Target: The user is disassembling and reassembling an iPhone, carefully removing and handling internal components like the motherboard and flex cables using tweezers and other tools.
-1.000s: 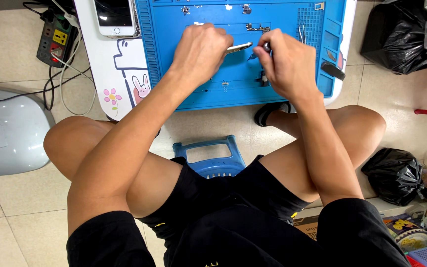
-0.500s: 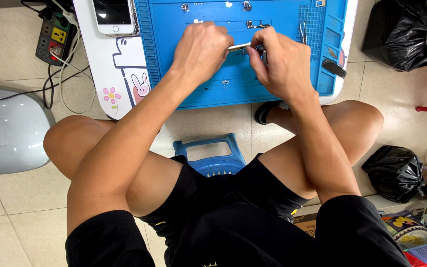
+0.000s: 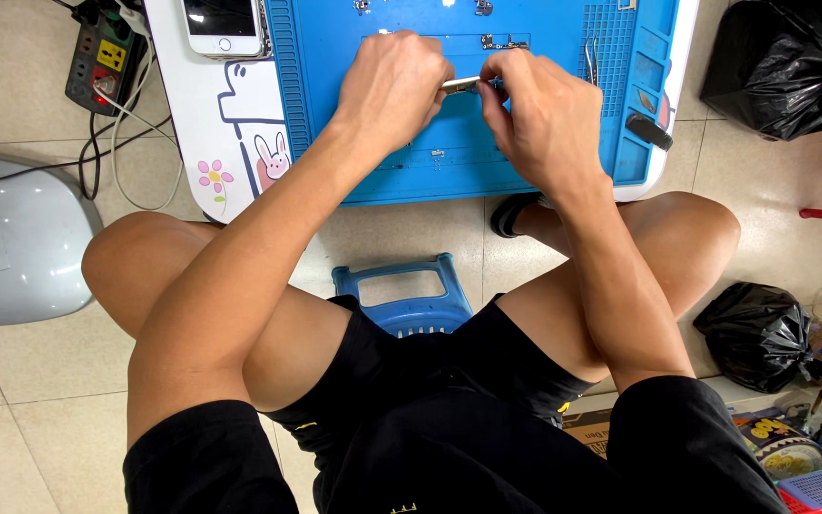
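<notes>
Both hands are up over the blue mat (image 3: 411, 162) on the bench (image 3: 240, 124), close together w/ a small silvery metal part (image 3: 460, 84) pinched between them. Left hand (image 3: 394, 88) is curled shut on the part's left end; right hand (image 3: 546, 119) is clamped on its right end, fingers bent in. The part sits just above the mat's middle, roughly level; what kind of piece it is can't be told, too small.

On the mat: tiny metal bits (image 3: 504, 42) near the top edge, tweezers (image 3: 592, 59) upright in the right-side tray area, a black tool (image 3: 649, 131) lying tilted at the mat's right edge. A white phone (image 3: 224, 25), screen dark, lies left of the mat at the bench's top. The bench's white top has a cartoon rabbit & flower sticker (image 3: 261, 157) on its left part.

Floor: power strip (image 3: 99, 57) w/ cords at upper left, a grey plastic cover (image 3: 11, 238) on the left, black plastic bags (image 3: 777, 67) at upper right & another black bag (image 3: 758, 333) at lower right. Blue stool (image 3: 401, 286) shows between the knees.
</notes>
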